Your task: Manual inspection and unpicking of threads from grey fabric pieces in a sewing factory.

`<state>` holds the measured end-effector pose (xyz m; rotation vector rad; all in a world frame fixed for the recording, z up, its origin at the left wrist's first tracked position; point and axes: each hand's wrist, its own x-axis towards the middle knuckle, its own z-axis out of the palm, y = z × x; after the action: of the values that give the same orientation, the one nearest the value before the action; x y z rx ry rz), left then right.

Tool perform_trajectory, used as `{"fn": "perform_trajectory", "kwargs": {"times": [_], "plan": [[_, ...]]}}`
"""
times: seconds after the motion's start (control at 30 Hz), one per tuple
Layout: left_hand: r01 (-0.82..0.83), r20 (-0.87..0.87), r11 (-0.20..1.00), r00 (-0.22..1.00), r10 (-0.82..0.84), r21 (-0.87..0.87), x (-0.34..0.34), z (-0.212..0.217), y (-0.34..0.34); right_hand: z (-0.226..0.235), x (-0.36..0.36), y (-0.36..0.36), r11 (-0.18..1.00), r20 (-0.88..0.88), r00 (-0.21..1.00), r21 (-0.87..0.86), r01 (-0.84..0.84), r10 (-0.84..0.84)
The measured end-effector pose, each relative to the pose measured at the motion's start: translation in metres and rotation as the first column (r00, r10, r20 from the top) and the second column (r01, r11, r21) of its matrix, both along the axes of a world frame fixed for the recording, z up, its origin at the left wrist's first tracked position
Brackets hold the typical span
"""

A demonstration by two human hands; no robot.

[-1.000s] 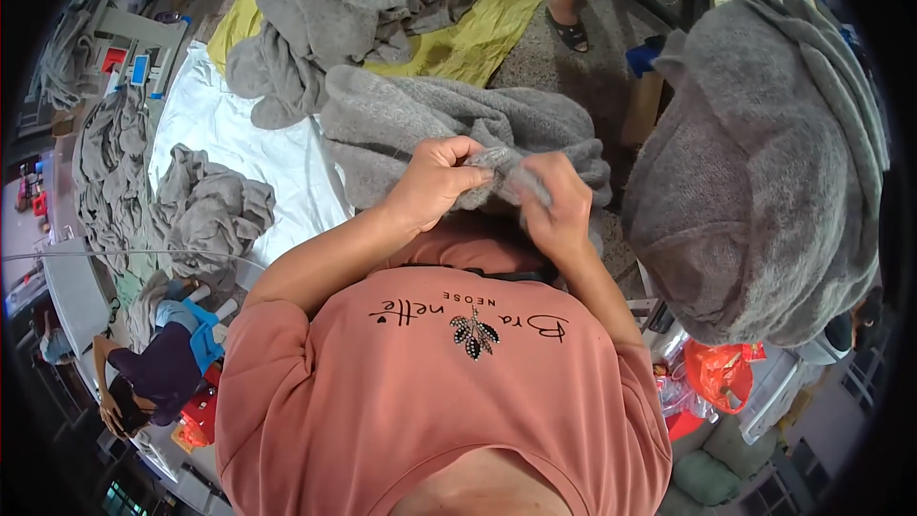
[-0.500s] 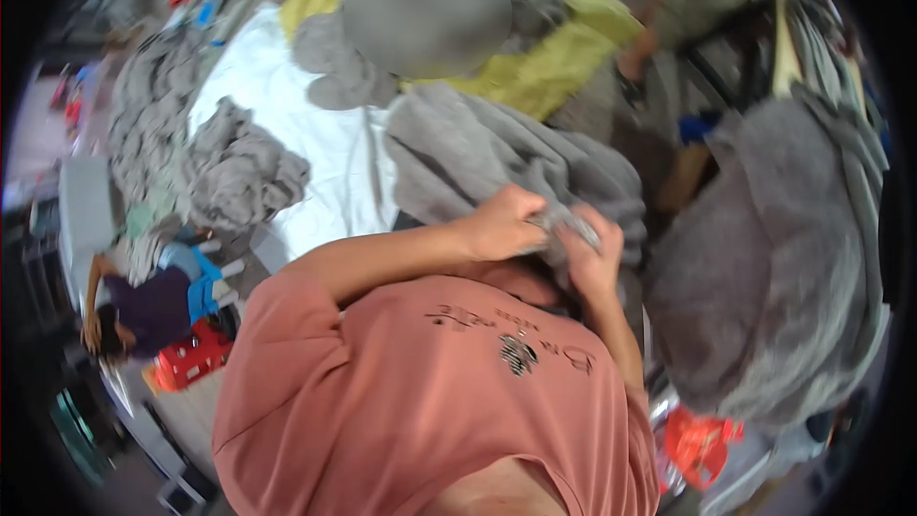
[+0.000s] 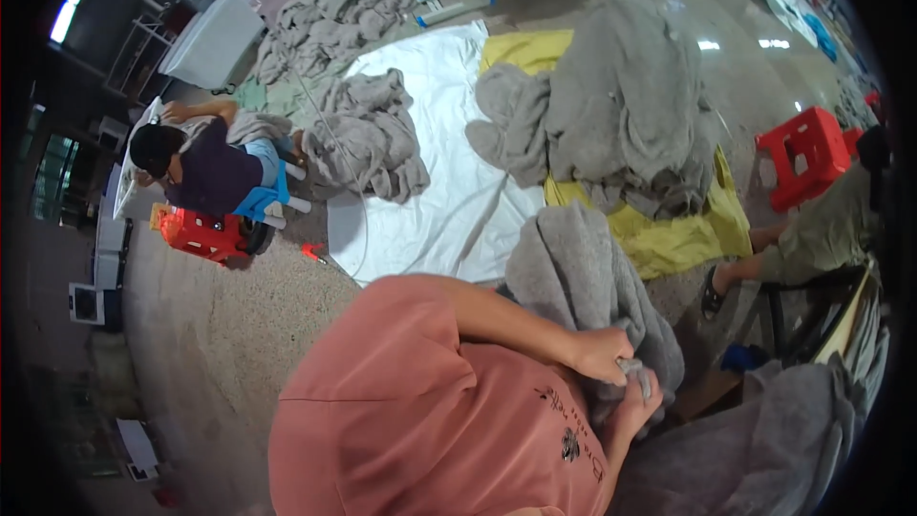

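A long piece of grey plush fabric (image 3: 592,268) hangs in front of my body, its bulk spreading away from me toward the white sheet. My left hand (image 3: 600,355) is closed on a bunched edge of it. Just beside and nearer to me, my right hand (image 3: 638,404) also grips the same fabric, with a small fold poking up between the two hands. The fingers' far sides are hidden. To the lower right, close to my right forearm, lies a larger grey plush pile (image 3: 745,449).
Grey fabric heaps lie on a white sheet (image 3: 449,220) and a yellow sheet (image 3: 659,239). A person (image 3: 220,167) sits at a table at left. At right are another person's leg (image 3: 812,258) and a red stool (image 3: 807,158).
My view has swung, so the floor, the sheets and the seated person show more fully. Both hands keep hold of the fabric and now appear lower and farther right.
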<state>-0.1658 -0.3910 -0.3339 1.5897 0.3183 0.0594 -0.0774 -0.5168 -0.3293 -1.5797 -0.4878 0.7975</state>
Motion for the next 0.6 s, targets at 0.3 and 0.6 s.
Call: {"fn": "perform_trajectory", "kwargs": {"times": [0.3,0.6], "plan": [[-0.116,-0.03,0.978,0.993,0.112,-0.174,0.006,-0.007,0.005,0.004,0.012,-0.024,0.985,-0.091,0.983,-0.058,-0.165,0.16],[-0.151,-0.022,0.973,0.989,0.149,-0.177,0.015,-0.012,-0.007,0.031,-0.003,-0.008,0.804,0.812,0.367,-0.197,-0.562,0.455]]}}
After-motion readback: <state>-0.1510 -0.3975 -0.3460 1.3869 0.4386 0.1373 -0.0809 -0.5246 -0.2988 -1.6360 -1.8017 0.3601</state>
